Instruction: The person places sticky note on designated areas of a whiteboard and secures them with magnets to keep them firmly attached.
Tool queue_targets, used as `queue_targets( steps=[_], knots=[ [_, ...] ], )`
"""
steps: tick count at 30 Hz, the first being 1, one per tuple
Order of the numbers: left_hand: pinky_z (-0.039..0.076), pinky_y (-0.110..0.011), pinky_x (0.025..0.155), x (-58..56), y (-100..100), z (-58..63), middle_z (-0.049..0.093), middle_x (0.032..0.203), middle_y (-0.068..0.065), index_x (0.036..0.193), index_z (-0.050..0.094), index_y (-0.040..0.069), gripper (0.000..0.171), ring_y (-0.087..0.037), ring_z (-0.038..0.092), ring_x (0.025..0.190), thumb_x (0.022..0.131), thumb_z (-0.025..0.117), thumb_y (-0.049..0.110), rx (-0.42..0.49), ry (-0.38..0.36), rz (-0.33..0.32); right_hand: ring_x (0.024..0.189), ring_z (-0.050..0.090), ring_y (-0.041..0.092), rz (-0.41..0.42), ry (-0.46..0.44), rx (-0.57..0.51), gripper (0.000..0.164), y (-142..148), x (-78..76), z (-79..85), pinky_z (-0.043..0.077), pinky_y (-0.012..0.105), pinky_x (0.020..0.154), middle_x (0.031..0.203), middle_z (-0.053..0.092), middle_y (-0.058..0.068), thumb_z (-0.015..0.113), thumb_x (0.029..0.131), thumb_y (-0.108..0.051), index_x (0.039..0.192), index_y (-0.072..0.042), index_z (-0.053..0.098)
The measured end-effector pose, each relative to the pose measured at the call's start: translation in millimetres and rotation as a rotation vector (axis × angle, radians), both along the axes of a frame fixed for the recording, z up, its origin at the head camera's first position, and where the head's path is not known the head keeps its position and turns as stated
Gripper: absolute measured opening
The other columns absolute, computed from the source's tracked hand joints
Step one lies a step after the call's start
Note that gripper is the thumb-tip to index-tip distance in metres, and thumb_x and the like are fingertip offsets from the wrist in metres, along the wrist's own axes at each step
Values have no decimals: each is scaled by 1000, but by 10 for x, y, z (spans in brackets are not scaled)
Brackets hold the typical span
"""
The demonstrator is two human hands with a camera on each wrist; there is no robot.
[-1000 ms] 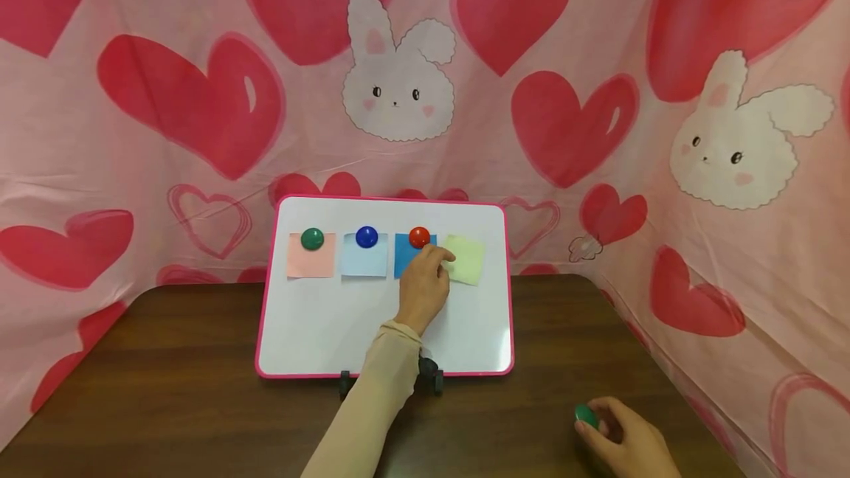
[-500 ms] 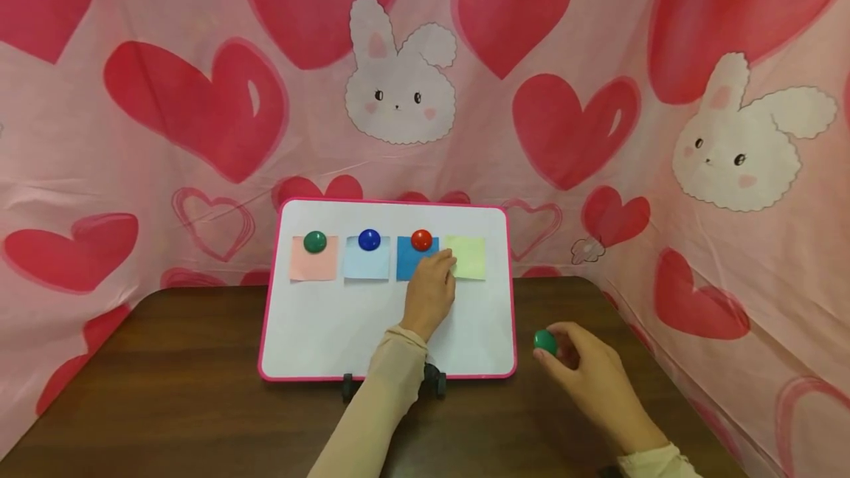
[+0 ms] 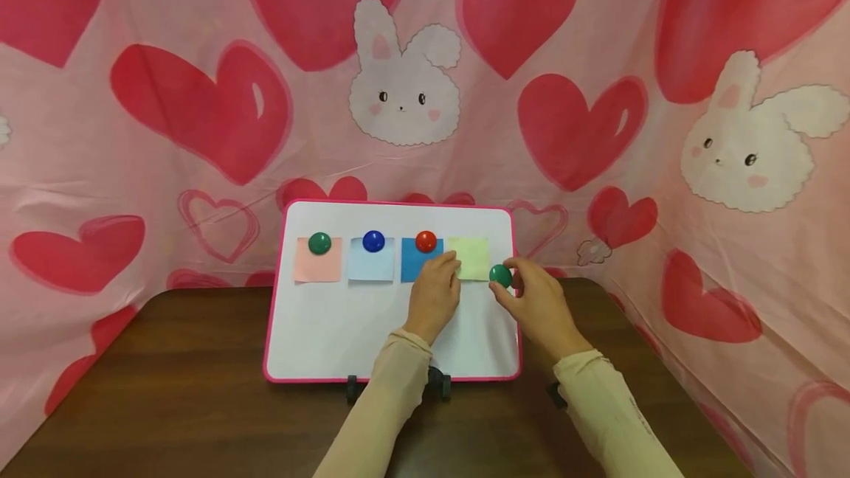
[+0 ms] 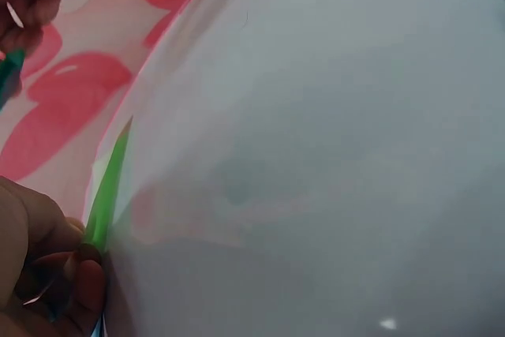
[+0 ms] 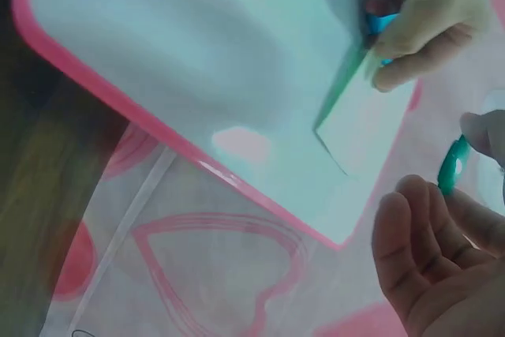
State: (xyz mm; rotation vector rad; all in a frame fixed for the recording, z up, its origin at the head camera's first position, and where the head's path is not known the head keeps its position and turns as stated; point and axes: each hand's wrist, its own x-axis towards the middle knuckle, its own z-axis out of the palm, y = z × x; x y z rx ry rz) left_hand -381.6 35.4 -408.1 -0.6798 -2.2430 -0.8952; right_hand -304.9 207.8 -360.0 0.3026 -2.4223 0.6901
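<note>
My left hand (image 3: 434, 293) pinches the left edge of a pale green sticky note (image 3: 473, 260) against the whiteboard (image 3: 392, 330). In the left wrist view the note (image 4: 109, 195) shows edge-on between thumb and fingers. My right hand (image 3: 536, 305) holds a round green magnet (image 3: 501, 276) between thumb and fingertips, just right of the note at the board's right edge. The right wrist view shows this magnet (image 5: 453, 165) from its side, apart from the board. Left of the note, a red magnet (image 3: 426, 241) sits on a blue note (image 3: 413, 268), partly covered by my left hand.
A blue magnet (image 3: 373, 241) holds a light blue note (image 3: 370, 268), and another green magnet (image 3: 319, 243) holds a pink note (image 3: 317, 268). The pink-rimmed board stands on black feet (image 3: 445, 387) on a dark wooden table (image 3: 166, 382). A heart-printed cloth (image 3: 319, 116) hangs behind.
My right hand has moved up and left from the table's right side to the board's right edge, carrying the green magnet. The tilted green note now sits straight under my left hand.
</note>
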Motion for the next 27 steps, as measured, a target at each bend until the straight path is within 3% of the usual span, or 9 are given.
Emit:
queue_targets(
  steps=[14, 27],
  knots=[
    [52, -36, 96, -19, -27, -5, 65, 132, -10, 112, 76, 2, 20, -29, 62, 116, 95, 65, 3, -20, -35, 2, 74, 55, 27, -30, 61, -54, 42, -196, -563, 70, 49, 40, 66, 91, 59, 15, 77, 90, -24, 121, 1, 63],
    [52, -34, 96, 11, -3, 4, 65, 132, -10, 110, 76, 2, 18, -27, 62, 115, 95, 66, 4, -31, -33, 3, 81, 57, 29, -74, -36, -55, 41, -362, -898, 112, 51, 44, 73, 90, 58, 13, 74, 92, -27, 121, 0, 62]
  ],
)
